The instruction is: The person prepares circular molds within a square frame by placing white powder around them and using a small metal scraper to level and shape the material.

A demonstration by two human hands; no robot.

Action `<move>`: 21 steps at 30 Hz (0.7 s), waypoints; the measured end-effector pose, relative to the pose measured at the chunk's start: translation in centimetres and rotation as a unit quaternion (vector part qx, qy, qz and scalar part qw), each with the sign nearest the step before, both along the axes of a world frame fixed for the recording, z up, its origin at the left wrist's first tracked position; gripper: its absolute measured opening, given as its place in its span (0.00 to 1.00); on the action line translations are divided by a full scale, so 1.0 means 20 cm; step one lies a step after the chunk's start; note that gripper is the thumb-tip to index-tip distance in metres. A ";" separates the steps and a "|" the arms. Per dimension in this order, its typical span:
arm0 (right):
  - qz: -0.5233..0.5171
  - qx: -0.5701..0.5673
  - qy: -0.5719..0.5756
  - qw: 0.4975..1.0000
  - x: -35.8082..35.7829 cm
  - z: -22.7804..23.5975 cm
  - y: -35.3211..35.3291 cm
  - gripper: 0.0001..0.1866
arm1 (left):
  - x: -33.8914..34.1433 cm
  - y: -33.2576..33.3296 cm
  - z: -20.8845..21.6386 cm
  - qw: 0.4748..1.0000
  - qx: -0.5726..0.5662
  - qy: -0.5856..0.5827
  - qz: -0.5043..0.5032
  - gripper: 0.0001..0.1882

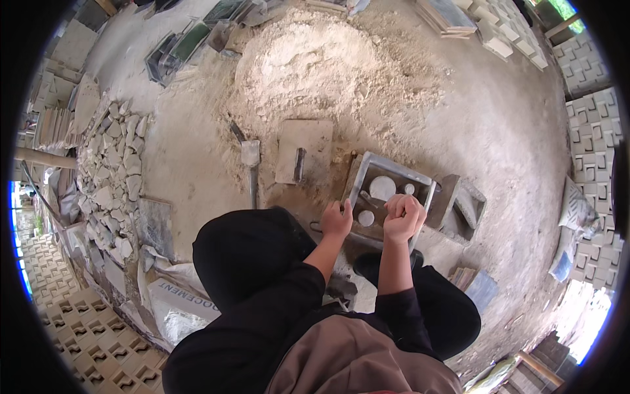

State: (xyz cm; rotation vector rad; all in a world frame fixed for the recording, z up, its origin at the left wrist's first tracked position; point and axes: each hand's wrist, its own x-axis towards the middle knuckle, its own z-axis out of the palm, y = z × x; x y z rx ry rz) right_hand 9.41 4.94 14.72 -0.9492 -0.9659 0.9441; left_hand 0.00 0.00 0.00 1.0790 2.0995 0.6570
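In front of me on the floor stands a rectangular grey mould with raised walls. Inside it are a large pale disc, two smaller round pieces and a slim curved piece. My left hand is at the mould's near left wall, its fingers curled over the edge. Above the mould's right part, my right hand is closed in a fist. Whatever it may hold is hidden inside the fingers. Right of the mould sits another grey frame-like form with a curved piece in it.
Beyond the mould spreads a heap of pale powder. A square board with a handle and a small trowel-like tool lie left of the mould. Broken pieces pile up at far left; a printed sack is beside my left knee.
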 end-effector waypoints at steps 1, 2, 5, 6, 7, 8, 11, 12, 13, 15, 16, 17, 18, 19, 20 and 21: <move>-0.011 0.014 -0.006 1.000 0.00 0.02 0.01 0.19 | -0.01 0.01 0.00 1.000 0.005 -0.001 0.000 0.22; -0.022 0.028 -0.011 0.999 -0.01 0.03 0.02 0.19 | -0.01 0.03 0.00 1.000 0.011 -0.002 -0.001 0.22; -0.030 0.026 -0.067 0.997 -0.02 0.07 -0.05 0.19 | 0.01 -0.05 0.00 1.000 -0.006 0.002 0.005 0.21; -0.086 0.094 -0.353 0.927 -0.03 0.05 -0.01 0.19 | 0.01 -0.04 0.01 1.000 -0.006 -0.002 0.004 0.22; -0.045 0.046 -0.238 0.969 -0.03 0.06 -0.01 0.19 | 0.02 -0.03 0.01 1.000 -0.007 -0.005 0.004 0.22; -0.003 -0.002 -0.119 0.993 -0.02 0.06 -0.02 0.18 | 0.02 -0.02 0.01 1.000 -0.007 -0.009 0.003 0.22; 0.057 -0.054 -0.026 0.997 -0.02 0.11 0.00 0.17 | 0.00 -0.02 0.02 1.000 -0.009 -0.002 0.007 0.22; 0.079 -0.044 -0.051 0.995 0.00 0.12 -0.03 0.17 | 0.01 -0.01 0.02 1.000 -0.005 -0.004 0.008 0.22; 0.100 -0.034 -0.076 0.991 0.01 0.12 -0.04 0.17 | 0.02 0.00 0.03 1.000 -0.002 -0.007 0.010 0.22; 0.129 -0.011 -0.087 0.988 0.04 0.05 -0.03 0.19 | 0.02 0.01 0.02 1.000 0.001 -0.004 0.010 0.22; 0.114 -0.010 -0.092 0.989 0.03 0.07 -0.02 0.19 | 0.01 0.00 0.01 1.000 0.000 0.002 0.009 0.22; 0.100 -0.010 -0.096 0.990 0.02 0.09 -0.02 0.19 | 0.01 0.00 0.00 1.000 0.000 0.008 0.008 0.22; 0.082 -0.032 -0.032 0.996 0.02 0.10 -0.06 0.18 | 0.01 0.00 0.00 1.000 0.003 0.006 0.010 0.22; 0.058 -0.017 -0.013 0.998 0.01 0.10 -0.05 0.18 | 0.01 0.00 0.00 1.000 0.006 0.004 0.013 0.22; 0.034 -0.002 0.007 0.999 -0.01 0.10 -0.03 0.18 | 0.00 0.01 0.00 1.000 0.008 0.003 0.016 0.22; 0.006 -0.002 0.026 1.000 -0.03 0.08 -0.06 0.17 | -0.01 -0.03 -0.01 1.000 -0.002 0.002 0.017 0.22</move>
